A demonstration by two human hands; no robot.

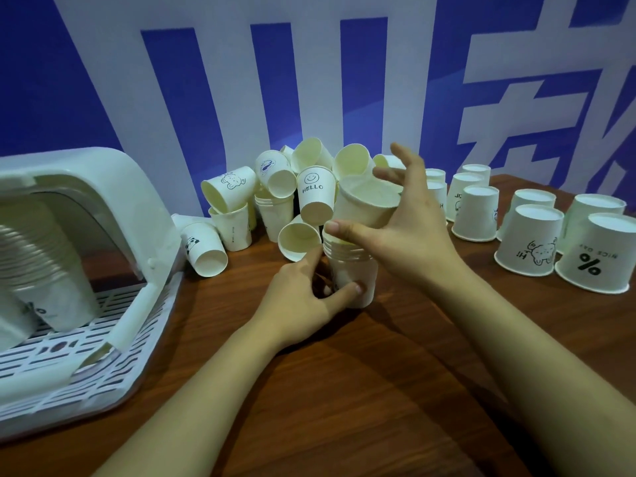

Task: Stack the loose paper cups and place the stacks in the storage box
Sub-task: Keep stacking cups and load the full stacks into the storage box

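Note:
A short stack of white paper cups stands upright on the wooden table at the centre. My left hand grips the stack low down, thumb and fingers curled round it. My right hand holds a single tilted cup just above the stack's rims, thumb on its lower side, fingers spread over its mouth. A heap of loose cups lies behind the stack. The white storage box stands at the left with its lid up and long cup stacks lying inside.
Several upside-down cups stand in rows at the right, one printed with a percent sign. A blue and white wall rises right behind the heap. Bare wood lies between my forearms and toward the front edge.

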